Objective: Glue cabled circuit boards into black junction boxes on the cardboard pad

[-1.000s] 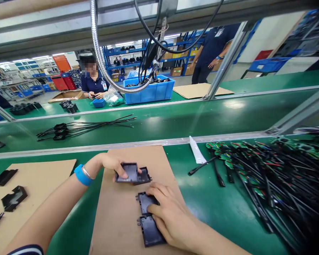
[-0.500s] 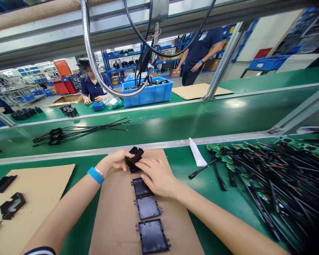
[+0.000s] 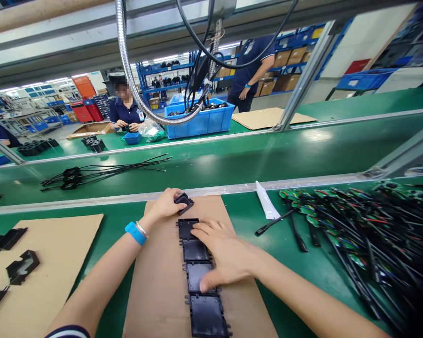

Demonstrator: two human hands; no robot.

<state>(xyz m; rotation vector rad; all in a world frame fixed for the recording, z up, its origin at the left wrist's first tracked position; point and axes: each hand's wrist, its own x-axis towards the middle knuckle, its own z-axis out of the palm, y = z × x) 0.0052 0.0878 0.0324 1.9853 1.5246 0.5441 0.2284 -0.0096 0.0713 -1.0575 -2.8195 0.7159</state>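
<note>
Pinched between the thumb and fingers of my left hand is a small black plastic housing, tilted at the far end of the brown cardboard sheet. Below it, several flat square black plastic covers run in a column toward me, among them a far cover and the nearest cover. My right hand is spread over the column's right side, fingers at the far cover and thumb over a lower cover. It partly hides the middle covers.
A white tube lies right of the cardboard, beside a large heap of black cables with green circuit boards. On the left, another cardboard sheet carries black housings. A metal rail crosses behind; co-workers are beyond.
The black part both hands held has parted: one cover now lies at the column's far end, the housing stays in my left hand. My right hand has moved nearer and spread over the column.
</note>
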